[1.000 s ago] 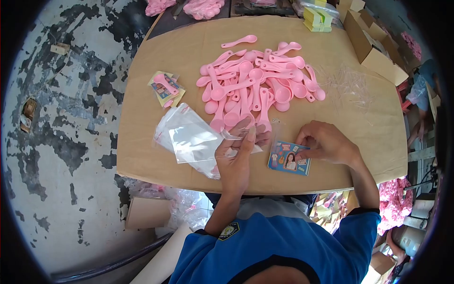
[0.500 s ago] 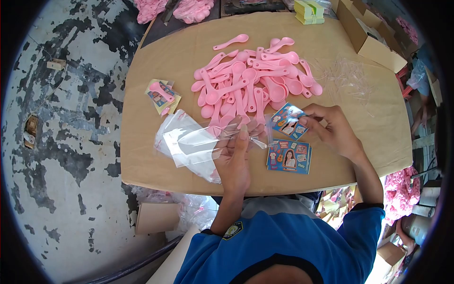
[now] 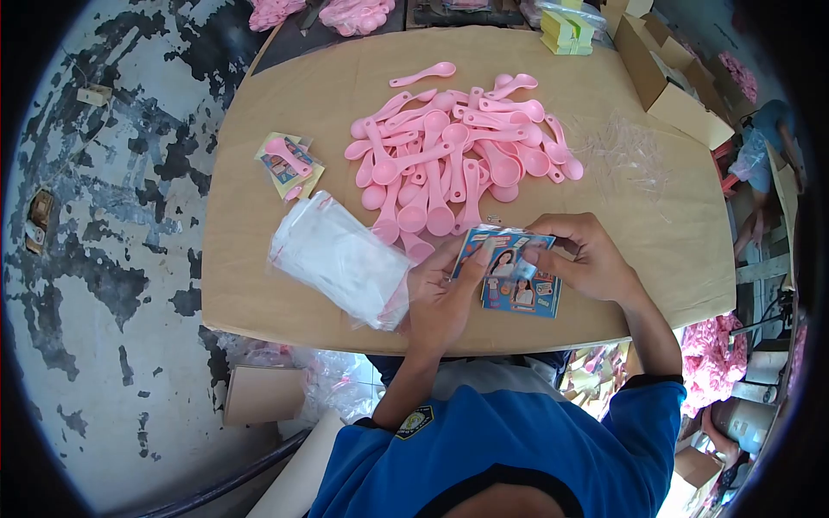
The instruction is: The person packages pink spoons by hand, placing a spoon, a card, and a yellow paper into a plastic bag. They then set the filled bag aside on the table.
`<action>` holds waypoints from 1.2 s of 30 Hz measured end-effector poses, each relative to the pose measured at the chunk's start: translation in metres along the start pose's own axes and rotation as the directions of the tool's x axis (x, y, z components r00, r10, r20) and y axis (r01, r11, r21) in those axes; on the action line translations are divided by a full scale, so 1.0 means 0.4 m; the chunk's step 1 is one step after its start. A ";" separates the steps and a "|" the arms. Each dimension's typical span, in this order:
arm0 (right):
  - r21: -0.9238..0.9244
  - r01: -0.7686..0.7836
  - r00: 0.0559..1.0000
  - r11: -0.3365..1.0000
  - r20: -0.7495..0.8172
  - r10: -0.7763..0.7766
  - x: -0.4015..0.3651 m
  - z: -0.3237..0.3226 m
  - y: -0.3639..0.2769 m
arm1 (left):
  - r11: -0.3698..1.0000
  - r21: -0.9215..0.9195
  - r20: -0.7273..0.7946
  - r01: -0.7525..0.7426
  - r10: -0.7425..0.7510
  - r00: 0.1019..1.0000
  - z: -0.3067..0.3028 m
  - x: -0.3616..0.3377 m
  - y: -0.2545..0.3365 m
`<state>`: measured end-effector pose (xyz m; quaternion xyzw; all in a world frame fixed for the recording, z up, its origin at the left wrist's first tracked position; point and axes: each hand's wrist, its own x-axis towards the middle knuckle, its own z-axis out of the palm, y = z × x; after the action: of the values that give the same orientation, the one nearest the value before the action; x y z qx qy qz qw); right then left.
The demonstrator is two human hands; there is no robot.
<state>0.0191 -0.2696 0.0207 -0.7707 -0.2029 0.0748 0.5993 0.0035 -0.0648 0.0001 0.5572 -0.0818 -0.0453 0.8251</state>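
Between my two hands is a blue printed card (image 3: 499, 244) with a person's picture, held above the table. My left hand (image 3: 442, 298) is closed on its left side, thumb on top, with a clear plastic bag that shows only as glare around the card. My right hand (image 3: 589, 257) pinches the card's right end. Just beneath lies a stack of similar blue cards (image 3: 542, 304), partly hidden. To the left of my left hand rests a pile of clear plastic bags (image 3: 332, 259). Pink spoons (image 3: 439, 216) are heaped beyond my hands.
At the left, a pink spoon lies on cards and yellow paper (image 3: 289, 164). Thin clear plastic strips (image 3: 626, 151) are scattered at the right. A cardboard box (image 3: 682, 99) and banded yellow stacks (image 3: 567, 34) stand at the back. Another person's arm (image 3: 760, 211) shows at far right.
The card has moved left and down, meeting the clear bag in my left hand. My left hand has shifted slightly right, and the bag no longer stretches out over the pile.
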 end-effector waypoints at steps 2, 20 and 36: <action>0.114 -0.046 0.998 0.992 0.043 0.041 -0.002 0.000 0.001 | 1.000 0.008 0.043 -0.011 0.010 0.999 -0.002 -0.002 -0.001; 0.216 -0.121 0.960 0.969 0.274 0.059 0.026 0.066 -0.052 | 0.874 -0.006 0.410 -0.485 0.445 0.796 -0.011 -0.021 -0.026; -0.864 0.436 0.887 0.252 0.364 -0.284 0.211 -0.027 0.000 | 0.824 -0.116 -0.152 -0.554 0.536 0.830 -0.215 -0.070 0.051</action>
<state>0.0994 -0.2453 0.0345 -0.8964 -0.4184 -0.1413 0.0388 -0.0084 0.0260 -0.0148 0.4462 -0.1874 0.2176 0.8476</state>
